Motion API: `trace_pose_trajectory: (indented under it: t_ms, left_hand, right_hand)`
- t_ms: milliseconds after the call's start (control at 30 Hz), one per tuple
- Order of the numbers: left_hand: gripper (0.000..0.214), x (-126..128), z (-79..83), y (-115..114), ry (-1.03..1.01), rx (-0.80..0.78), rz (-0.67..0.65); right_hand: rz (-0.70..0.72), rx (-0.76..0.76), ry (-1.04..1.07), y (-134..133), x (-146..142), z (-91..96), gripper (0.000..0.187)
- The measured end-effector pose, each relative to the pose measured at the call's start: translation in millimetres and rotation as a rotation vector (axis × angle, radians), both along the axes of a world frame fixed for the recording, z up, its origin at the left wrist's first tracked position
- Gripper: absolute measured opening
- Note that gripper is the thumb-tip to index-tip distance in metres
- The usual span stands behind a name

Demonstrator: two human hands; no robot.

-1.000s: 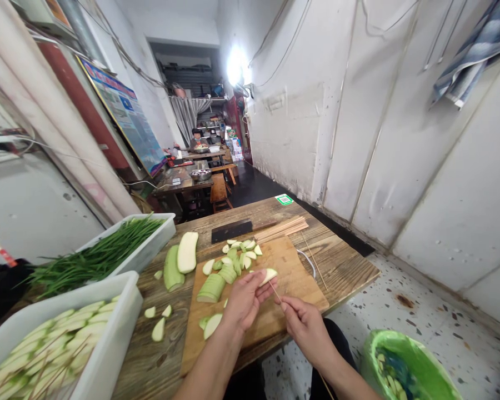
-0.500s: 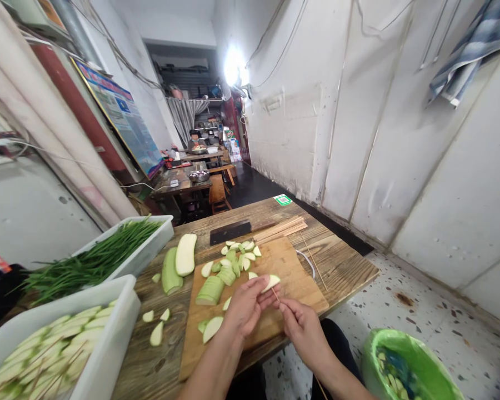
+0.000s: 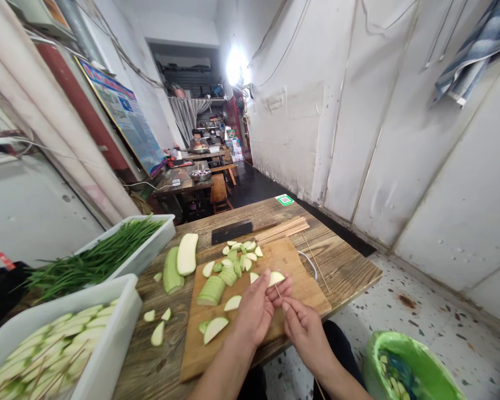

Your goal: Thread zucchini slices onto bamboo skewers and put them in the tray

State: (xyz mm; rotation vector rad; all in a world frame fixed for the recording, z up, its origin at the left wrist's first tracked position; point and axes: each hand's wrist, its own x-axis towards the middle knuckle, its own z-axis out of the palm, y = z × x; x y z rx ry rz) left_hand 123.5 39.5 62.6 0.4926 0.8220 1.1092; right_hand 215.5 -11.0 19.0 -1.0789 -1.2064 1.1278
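My left hand [image 3: 258,308] pinches a pale zucchini slice [image 3: 276,276] above the wooden cutting board [image 3: 294,261]. My right hand [image 3: 304,328] is closed on a thin bamboo skewer [image 3: 278,291] whose tip points up at that slice. More zucchini slices [image 3: 237,258] lie piled at the back of the board, and single slices [image 3: 214,328] lie near its front left. Two long zucchini halves [image 3: 179,261] rest on the table beside the board.
A cleaver [image 3: 231,230] and a bundle of skewers [image 3: 285,228] lie behind the board. A white tub of skewered zucchini [image 3: 45,344] and a white tub of chives [image 3: 108,253] stand at the left. A green-lined bin [image 3: 404,366] sits on the floor at the right.
Both hands have drawn closer together, and the slice in my left hand has shifted slightly right, toward the skewer tip. The view has shifted a little.
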Motion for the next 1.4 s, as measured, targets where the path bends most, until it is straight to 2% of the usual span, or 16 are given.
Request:
trace_pose_trajectory:
  t_ms: [167,333,733,1100,1200,1300,1400]
  left_hand:
    - [0.015,4.8,-5.3,-1.5,0.102,0.056,0.082]
    - [0.02,6.9,-6.3,-4.2,0.107,0.104,0.091]
    - [0.01,10.0,0.5,-8.6,0.075,-0.009,0.087]
    - [0.018,12.9,-19.7,-13.3,0.067,0.044,0.017]
    - [0.016,7.6,-20.2,-7.5,0.068,0.032,0.068]
    - [0.011,-2.3,-15.0,2.7,0.068,0.012,0.178]
    - [0.01,-7.5,-10.8,8.4,0.052,-0.002,0.222]
  right_hand:
    - [0.001,0.023,-0.042,0.0,-1.0,-4.4,0.038]
    - [-0.048,0.057,-0.109,-1.2,-2.1,-0.2,0.036]
    - [-0.097,0.093,-0.181,0.2,-1.4,1.7,0.035]
    - [-0.074,0.055,-0.102,10.5,-2.0,-2.0,0.031]
    - [-0.037,0.037,-0.129,7.2,-0.5,-5.3,0.032]
    - [0.021,0.036,-0.245,-5.0,4.3,-7.8,0.03]
    - [0.034,0.056,-0.352,-17.6,8.6,-9.7,0.031]
